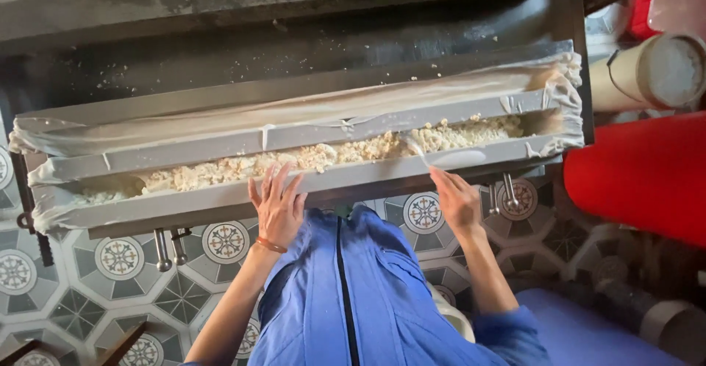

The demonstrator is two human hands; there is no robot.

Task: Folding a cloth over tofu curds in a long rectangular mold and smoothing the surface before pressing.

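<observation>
A long grey trough-shaped mould [220, 204], lined with white cloth [294, 112], lies across the view in front of me. Crumbly pale curd [309, 159] fills its near channel. My left hand [278, 208] rests flat with spread fingers on the mould's near rim; an orange band is on its wrist. My right hand [456, 201] grips the handle of a thin white scraper [421, 153], whose tip reaches into the curd to the right of centre.
A dark metal frame [294, 13] runs behind the mould. At the right stand a big red container [647, 175] and a white cylinder [647, 72]. Patterned floor tiles [118, 263] lie below, and metal bolts [162, 250] hang under the mould.
</observation>
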